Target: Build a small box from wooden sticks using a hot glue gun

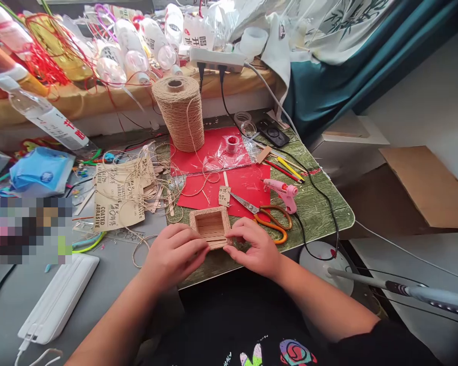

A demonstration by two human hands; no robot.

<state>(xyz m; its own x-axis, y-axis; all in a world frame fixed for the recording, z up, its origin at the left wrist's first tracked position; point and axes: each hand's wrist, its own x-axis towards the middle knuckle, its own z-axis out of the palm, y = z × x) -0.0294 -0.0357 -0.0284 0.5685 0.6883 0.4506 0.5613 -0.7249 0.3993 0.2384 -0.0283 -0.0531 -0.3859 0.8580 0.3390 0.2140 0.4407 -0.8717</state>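
Observation:
A small square box of wooden sticks (210, 226), its sides wrapped in jute twine, rests on the green table mat near the front edge. My left hand (174, 255) curls round its left and near side. My right hand (254, 247) pinches its right near corner. Both hands are closed on the box. A big spool of jute twine (179, 113) stands behind on the red paper sheet (229, 180), with loose twine trailing toward the box.
Orange-handled scissors (269, 216) and a pink glue gun (284, 193) lie right of the box. Sandpaper sheets (118, 195) and loose sticks lie to the left, a white case (57, 300) further left. Bottles and red string crowd the back ledge. Cables run off the table's right edge.

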